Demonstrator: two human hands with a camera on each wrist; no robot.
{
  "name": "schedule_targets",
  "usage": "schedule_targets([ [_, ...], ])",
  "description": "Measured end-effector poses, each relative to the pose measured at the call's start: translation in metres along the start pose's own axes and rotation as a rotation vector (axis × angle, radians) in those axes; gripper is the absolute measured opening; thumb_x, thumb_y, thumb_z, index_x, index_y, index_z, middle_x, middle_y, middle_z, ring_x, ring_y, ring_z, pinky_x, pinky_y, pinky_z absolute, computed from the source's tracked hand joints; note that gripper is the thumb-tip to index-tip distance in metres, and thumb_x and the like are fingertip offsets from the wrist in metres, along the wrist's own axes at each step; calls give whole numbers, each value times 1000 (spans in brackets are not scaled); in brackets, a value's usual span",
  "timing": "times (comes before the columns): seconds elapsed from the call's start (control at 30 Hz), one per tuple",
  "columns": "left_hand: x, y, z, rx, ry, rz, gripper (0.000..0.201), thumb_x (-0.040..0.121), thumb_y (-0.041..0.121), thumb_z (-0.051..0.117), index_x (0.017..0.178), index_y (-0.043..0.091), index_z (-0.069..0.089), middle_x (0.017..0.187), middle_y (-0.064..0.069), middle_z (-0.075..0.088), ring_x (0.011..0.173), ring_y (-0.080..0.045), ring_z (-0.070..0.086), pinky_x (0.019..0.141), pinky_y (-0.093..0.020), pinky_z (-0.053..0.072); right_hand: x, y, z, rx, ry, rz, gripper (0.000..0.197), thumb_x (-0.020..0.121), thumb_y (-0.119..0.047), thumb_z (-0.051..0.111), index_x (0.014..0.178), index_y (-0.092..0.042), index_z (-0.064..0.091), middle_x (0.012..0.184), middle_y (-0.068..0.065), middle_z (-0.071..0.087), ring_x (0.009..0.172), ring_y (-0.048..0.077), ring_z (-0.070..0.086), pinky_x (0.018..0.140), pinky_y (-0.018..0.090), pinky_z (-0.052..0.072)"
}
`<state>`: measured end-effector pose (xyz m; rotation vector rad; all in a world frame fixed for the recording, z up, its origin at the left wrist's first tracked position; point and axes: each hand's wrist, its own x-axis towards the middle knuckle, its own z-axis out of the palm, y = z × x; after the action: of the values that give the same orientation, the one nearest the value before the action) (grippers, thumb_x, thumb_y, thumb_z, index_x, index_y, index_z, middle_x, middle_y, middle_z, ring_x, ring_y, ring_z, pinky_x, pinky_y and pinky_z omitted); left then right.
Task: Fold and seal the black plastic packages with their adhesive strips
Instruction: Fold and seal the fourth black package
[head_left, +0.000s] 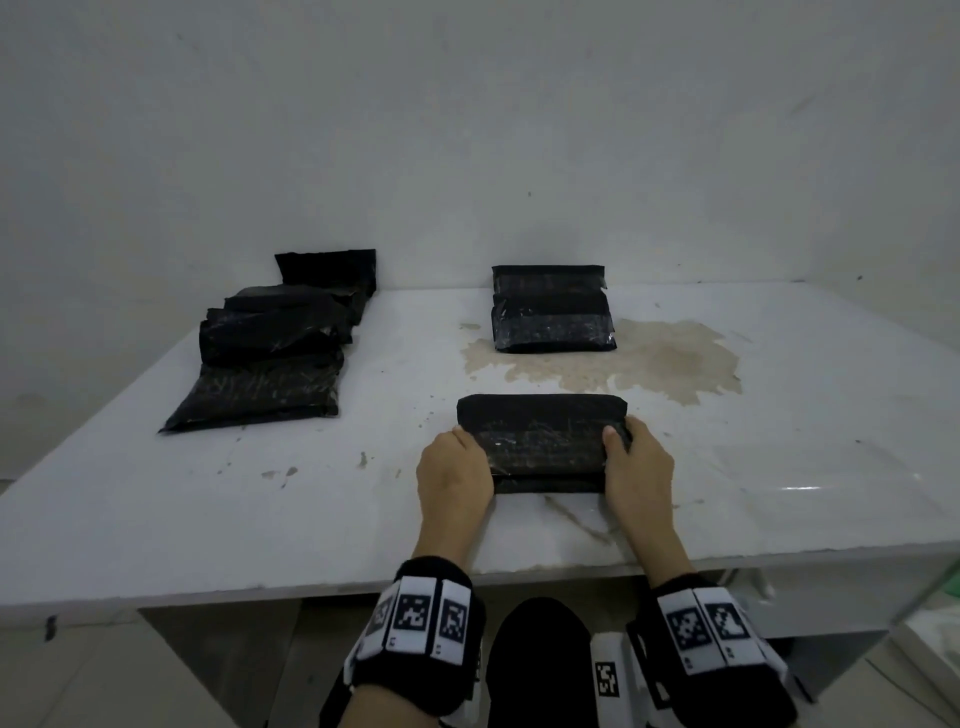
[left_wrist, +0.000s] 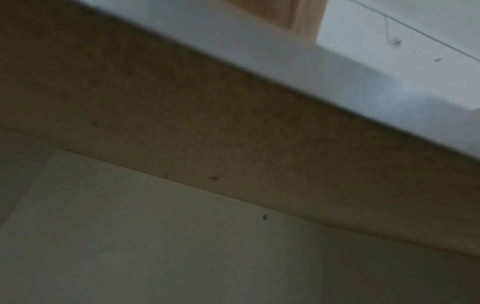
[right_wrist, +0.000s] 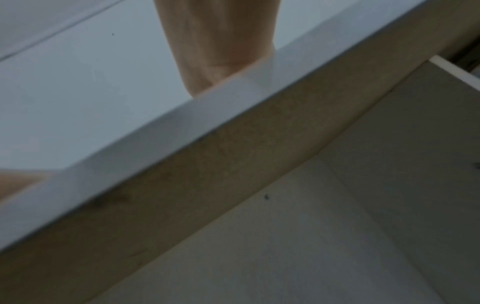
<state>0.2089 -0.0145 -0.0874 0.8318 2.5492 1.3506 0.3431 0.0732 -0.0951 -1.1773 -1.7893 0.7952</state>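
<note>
Both hands grip one black package (head_left: 540, 441) near the table's (head_left: 208, 519) front edge, left hand (head_left: 454, 467) and right hand (head_left: 639, 462) curled around its ends.

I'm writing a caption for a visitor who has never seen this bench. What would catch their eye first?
First, the two hands, left hand and right hand, gripping the ends of a black package near the front of the white table. Next, the overlapping row of black packages at far left. Then the brownish stain beside two more packages at the back.
</note>
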Motion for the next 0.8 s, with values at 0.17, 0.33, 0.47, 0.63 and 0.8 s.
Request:
schedule_targets([
  [0.17,6,1,-2,106,-117,14,63,95,55,24,88,4,61,94,-13,64,82,-25,57,72,-31,45,9,-4,-10,-22,-70,116,41,101,-29,30,81,-1,52,76,7,49,79,24,48,58,31,32],
  [0.33,16,6,-3,228,-240,-16,69,69,76,55,89,10,62,88,-5,64,84,-24,60,70,-28,44,16,-8,4,-349,-148,172,81,74,-67,58,113,1,41,105,15,53,97,32,56,74,35,45],
  [0.47,15,-3,-2,108,-223,5,53,86,61,47,84,9,57,82,-4,59,78,-22,55,68,-27,41,22,-1,5,-260,-139,134,57,88,-51,51,107,2,43,103,19,55,92,34,55,70,34,41],
  [0.63,5,-6,-6,20,-170,96,42,97,46,34,83,10,53,78,0,55,68,-12,48,59,-23,34,17,6,7,-104,24,37,29,101,-24,32,77,-10,40,77,10,51,75,29,49,63,32,29],
  [0.8,-6,-8,-8,32,-107,179,44,99,43,25,86,11,52,85,-5,59,76,-17,54,68,-26,41,6,3,13,66,195,68,36,101,-18,32,64,-16,34,64,5,42,61,18,39,54,30,27],
])
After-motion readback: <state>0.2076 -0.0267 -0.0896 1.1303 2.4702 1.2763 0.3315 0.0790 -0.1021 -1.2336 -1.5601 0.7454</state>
